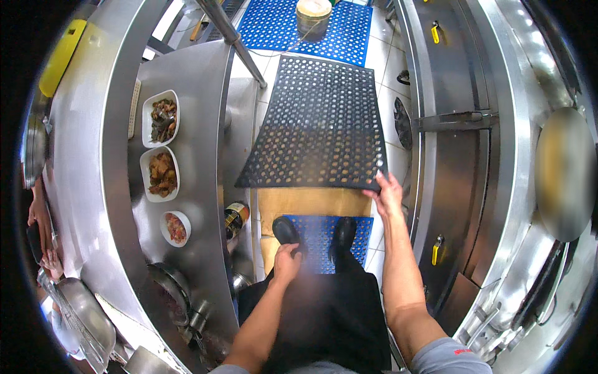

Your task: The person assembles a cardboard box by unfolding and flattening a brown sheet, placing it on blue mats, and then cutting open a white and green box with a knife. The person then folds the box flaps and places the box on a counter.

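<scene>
A person looks down a narrow kitchen aisle, with a black rubber mat [321,124] full of round holes stretching ahead of them. The right grip [387,194] is closed on the mat's near right corner, thumb and fingers pinching its edge. Most of the mat extends forward and leftward from that grip, its near edge running across in front of the person to a free left corner.

The left grip [288,263] is apart from the mat, below its near edge and in front of the left shoe [284,229] in this view. Its fingers are curled; whether they are clenched or hold anything, I cannot tell.

Between the mat's near edge and the shoes shows a brown sheet [311,202] on the floor, then a blue mat [316,244] under the feet. Beyond the black mat, a bucket [313,27] stands on more blue matting [268,31].

To the left, a steel bench [199,143] carries two white dishes [146,128] of food and a smaller white bowl [177,244], in a row.
</scene>
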`<action>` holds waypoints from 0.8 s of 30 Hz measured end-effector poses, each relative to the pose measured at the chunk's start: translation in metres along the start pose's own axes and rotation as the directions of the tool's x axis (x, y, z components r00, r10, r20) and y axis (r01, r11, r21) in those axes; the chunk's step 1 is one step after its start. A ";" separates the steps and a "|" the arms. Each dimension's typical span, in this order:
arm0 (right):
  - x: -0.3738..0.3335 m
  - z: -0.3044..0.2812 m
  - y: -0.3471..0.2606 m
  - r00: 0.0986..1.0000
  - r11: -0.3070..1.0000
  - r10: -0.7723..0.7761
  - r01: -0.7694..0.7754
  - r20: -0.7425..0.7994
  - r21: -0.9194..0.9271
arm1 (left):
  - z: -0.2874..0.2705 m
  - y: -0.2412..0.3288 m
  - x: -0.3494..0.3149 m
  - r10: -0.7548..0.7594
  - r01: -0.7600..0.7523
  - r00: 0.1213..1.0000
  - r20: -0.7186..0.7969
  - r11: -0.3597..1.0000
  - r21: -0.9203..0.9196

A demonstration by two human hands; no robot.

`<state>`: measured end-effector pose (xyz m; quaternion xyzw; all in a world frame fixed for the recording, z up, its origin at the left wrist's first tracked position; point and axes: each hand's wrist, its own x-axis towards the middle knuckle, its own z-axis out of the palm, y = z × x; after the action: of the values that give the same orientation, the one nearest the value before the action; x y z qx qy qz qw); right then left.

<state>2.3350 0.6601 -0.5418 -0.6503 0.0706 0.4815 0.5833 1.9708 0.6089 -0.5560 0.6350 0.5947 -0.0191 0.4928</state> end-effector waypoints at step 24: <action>-0.051 -0.123 0.168 0.982 0.287 0.131 0.093 0.135 -0.953 | -0.056 0.049 -0.072 -0.166 0.166 0.986 0.014 0.986 -0.008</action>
<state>2.2648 0.4823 -0.6393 -0.8202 -0.2782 0.4939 0.0773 1.9567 0.6017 -0.4541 0.5808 0.6422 -0.0614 0.4965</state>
